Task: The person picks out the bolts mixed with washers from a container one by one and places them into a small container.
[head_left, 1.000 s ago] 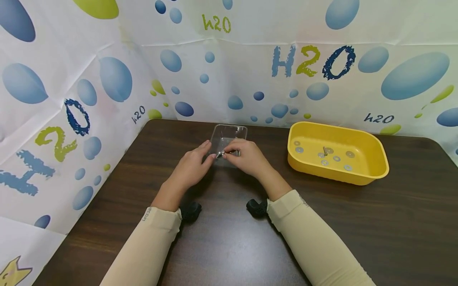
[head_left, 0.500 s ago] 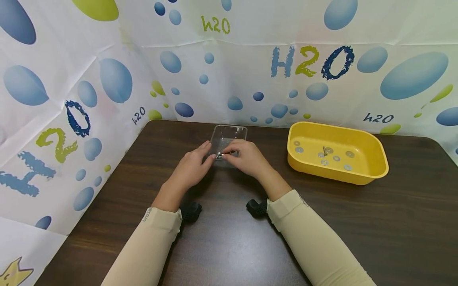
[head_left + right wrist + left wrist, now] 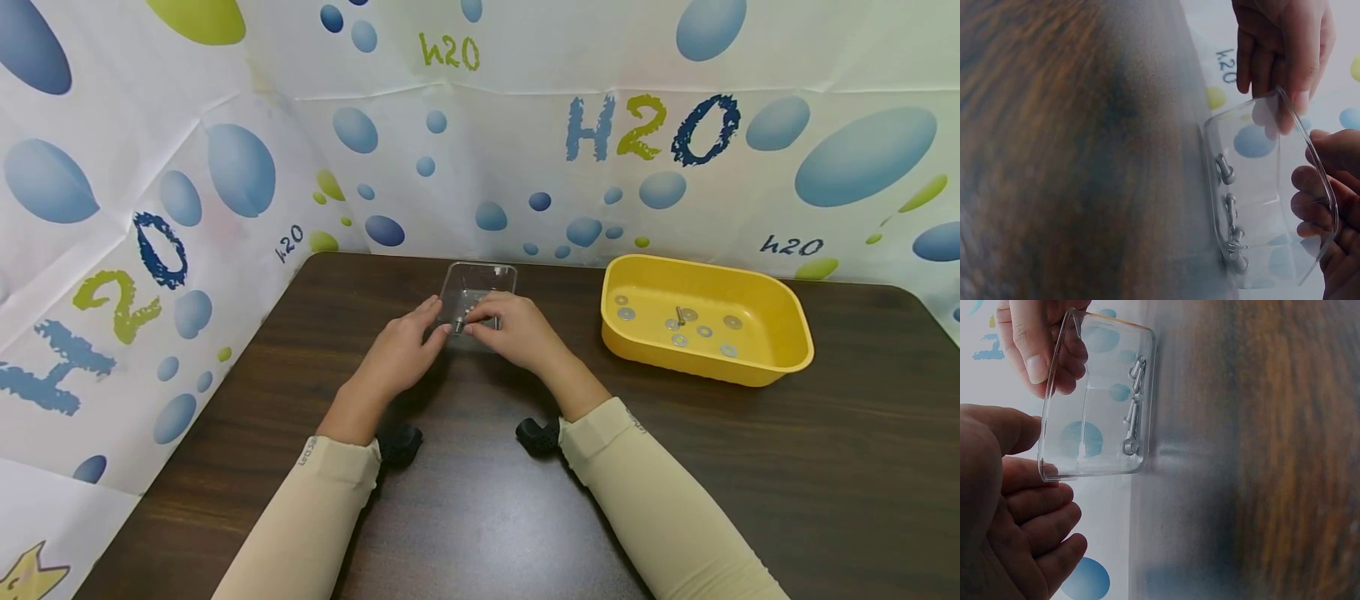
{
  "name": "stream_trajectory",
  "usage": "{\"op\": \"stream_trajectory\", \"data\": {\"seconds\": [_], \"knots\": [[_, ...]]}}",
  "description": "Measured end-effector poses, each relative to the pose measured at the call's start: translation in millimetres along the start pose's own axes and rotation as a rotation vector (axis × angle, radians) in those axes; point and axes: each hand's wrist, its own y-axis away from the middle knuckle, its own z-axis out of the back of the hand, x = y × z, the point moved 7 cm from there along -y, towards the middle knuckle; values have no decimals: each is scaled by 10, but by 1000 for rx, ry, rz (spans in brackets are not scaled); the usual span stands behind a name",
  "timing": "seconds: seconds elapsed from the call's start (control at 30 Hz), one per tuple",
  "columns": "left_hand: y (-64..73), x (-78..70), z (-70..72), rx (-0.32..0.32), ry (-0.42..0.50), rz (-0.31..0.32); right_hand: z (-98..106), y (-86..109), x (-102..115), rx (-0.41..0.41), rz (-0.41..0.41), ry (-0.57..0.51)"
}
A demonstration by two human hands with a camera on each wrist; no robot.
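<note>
A small clear plastic box [image 3: 480, 275] stands on the table with several metal bolts [image 3: 1132, 419] on its floor. My left hand [image 3: 397, 350] holds its near left corner; in the left wrist view the thumb [image 3: 1019, 428] is at the rim and the fingers extend along the outside. On the near right, my right hand [image 3: 521, 329] holds the box with bent fingers [image 3: 1310, 212], partly seen through the clear wall. One bolt [image 3: 459, 325] shows between the two thumbs in the head view.
To the right on the dark table [image 3: 465, 500] is a yellow bin [image 3: 705, 367] with several flat washers and one bolt [image 3: 680, 316] in it. A printed white sheet [image 3: 525, 50] covers the wall behind and to the left.
The bolt seen between the thumbs has turned from slanted to nearly upright in the head view. Both hands and the box have stayed almost where they were.
</note>
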Motion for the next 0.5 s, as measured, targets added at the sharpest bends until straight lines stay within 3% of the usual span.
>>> {"op": "stream_trajectory", "data": {"seconds": [0.5], "knots": [[-2,-4,3,-2,7,-9,14,11,36,24,-16,1]]}}
